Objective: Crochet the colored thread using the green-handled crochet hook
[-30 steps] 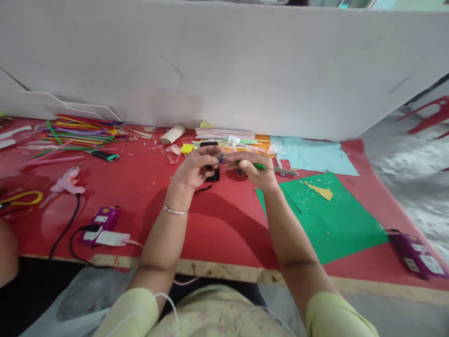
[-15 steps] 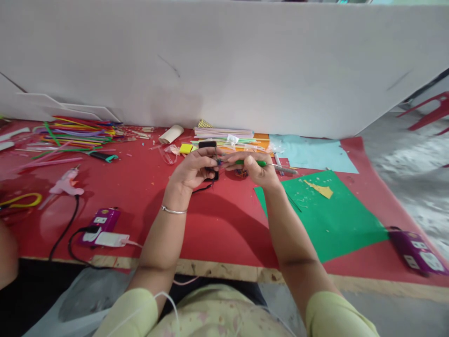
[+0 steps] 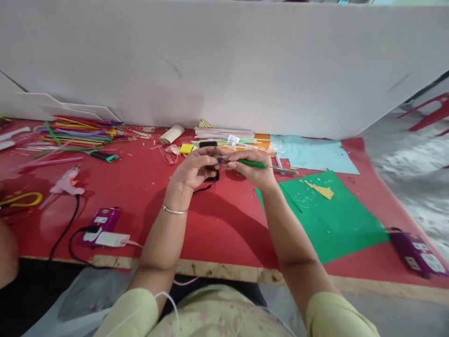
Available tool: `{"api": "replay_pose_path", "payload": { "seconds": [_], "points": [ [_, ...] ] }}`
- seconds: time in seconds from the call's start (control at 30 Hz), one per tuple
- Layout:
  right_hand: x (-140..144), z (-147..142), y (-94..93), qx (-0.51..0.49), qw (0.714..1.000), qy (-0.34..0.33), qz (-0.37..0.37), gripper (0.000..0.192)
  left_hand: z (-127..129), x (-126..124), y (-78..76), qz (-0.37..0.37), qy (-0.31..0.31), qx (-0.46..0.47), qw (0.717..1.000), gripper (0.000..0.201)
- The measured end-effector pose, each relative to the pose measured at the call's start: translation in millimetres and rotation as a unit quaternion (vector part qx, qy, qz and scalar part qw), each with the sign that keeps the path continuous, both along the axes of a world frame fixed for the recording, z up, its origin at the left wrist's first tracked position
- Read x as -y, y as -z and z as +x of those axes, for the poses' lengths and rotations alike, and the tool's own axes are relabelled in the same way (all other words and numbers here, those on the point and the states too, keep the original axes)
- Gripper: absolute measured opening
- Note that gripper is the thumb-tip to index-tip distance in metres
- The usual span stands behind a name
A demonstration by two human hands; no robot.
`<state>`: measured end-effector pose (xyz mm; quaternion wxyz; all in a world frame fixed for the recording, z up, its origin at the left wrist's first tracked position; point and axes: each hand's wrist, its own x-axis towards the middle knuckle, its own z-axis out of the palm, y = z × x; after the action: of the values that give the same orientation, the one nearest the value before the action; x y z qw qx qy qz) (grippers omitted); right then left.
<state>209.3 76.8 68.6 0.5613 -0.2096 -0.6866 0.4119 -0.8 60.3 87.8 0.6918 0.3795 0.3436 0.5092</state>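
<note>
Above the middle of the red table, my left hand is closed in a pinch on a small dark bluish piece, too small to name. My right hand grips a slim green-handled tool. Its thin metal shaft and greyish end point to the right. The fingertips of both hands nearly meet at the small piece, and the tool's other end is hidden among the right fingers. Behind my left fingers lies a black phone-like object, partly covered.
Drinking straws, a yellow block and a cardboard tube lie behind my hands. Right are a green sheet and a light blue sheet. Left are a pink glue gun, a purple power strip and colourful pipe cleaners.
My right thumb has slid left along the green handle, toward the fingertips, showing more of the handle. My left hand has hardly moved.
</note>
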Motion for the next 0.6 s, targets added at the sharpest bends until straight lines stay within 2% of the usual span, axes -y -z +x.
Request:
{"api": "replay_pose_path", "payload": {
  "seconds": [0.23,0.5,0.6],
  "points": [
    [0.5,4.5,-3.5,0.020,1.000,-0.002,0.003,0.016,0.7,0.2,-0.6,-0.007,-0.006,-0.001,1.000,0.040],
    [3.0,4.8,-4.1,-0.022,0.991,-0.082,-0.100,0.018,2.6,0.8,-1.7,0.001,-0.010,-0.006,1.000,0.038],
    [3.7,6.5,-5.0,0.003,0.995,-0.060,-0.076,0.020,3.5,1.3,-1.2,-0.001,-0.007,-0.012,1.000,0.038]
  ]
}}
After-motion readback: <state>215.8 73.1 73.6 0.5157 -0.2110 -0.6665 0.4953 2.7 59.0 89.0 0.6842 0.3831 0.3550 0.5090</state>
